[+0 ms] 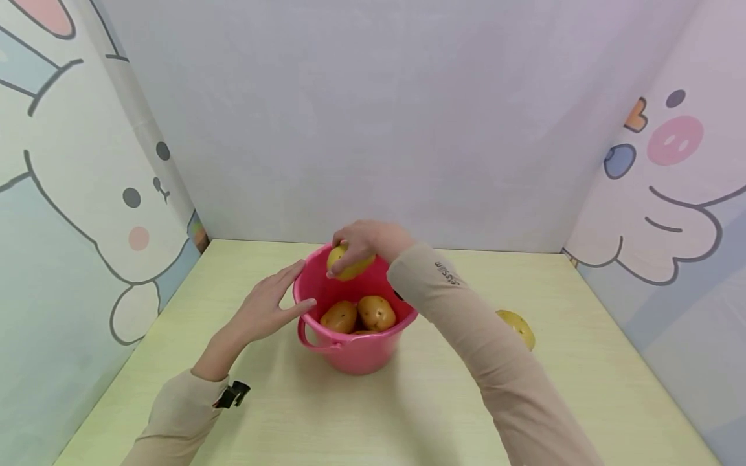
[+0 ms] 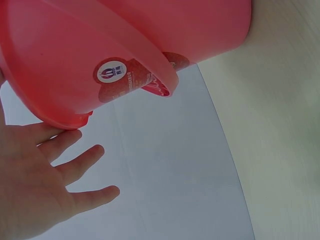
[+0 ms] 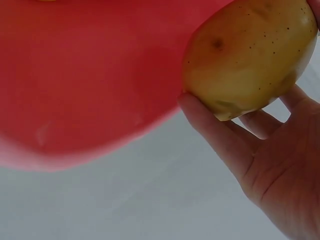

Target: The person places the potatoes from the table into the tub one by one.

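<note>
The right hand curls its fingers around a potato above the bucket's twelve o'clock rim; the left hand rests spread, straight fingers at nine o'clock.

The left hand lies flat with straight, spread fingers, its forearm low and angled inward, while the right hand reaches forward, arm extended, fingers curled in a holding grip.
</note>
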`<state>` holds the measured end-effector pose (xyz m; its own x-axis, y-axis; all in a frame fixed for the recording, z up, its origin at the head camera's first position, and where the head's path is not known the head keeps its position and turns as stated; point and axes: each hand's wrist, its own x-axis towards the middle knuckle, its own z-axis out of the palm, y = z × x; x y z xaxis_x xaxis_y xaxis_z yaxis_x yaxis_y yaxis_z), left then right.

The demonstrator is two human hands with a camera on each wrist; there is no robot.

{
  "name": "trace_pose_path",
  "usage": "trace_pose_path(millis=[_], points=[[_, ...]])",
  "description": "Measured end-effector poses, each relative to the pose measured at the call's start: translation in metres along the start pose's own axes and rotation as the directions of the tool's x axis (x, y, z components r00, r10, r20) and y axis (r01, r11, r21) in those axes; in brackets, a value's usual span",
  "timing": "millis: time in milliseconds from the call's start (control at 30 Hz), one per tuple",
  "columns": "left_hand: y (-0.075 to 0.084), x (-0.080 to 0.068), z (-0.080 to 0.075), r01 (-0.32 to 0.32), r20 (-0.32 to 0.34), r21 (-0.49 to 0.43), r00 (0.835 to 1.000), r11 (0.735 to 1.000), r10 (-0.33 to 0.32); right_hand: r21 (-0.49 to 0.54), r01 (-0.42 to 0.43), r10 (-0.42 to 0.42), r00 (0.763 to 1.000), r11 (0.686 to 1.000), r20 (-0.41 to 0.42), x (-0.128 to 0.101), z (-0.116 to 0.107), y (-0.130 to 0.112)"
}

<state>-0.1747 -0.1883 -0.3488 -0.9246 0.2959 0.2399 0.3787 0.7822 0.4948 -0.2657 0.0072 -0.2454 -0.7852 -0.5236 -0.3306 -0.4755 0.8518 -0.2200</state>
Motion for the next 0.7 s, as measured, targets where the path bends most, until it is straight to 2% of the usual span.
trace_pose_path(millis=[367,567,700], points=[[0.000,0.001,0.001,-0.013,-0.006,-0.002,1.000,1.000,0.013,0.001,-0.011,0.011,1.000,1.000,0.012,0.005,0.009,0.001],[0.000,0.001,0.001,-0.019,-0.010,-0.001,1.000,1.000,0.019,0.038,-0.024,0.024,1.000,0.999,-0.002,0.005,0.009,0.007],[0.000,0.001,0.000,-0.017,-0.012,-0.004,1.000,1.000,0.017,0.039,-0.003,0.003,1.000,0.999,-0.015,0.004,0.008,0.013]])
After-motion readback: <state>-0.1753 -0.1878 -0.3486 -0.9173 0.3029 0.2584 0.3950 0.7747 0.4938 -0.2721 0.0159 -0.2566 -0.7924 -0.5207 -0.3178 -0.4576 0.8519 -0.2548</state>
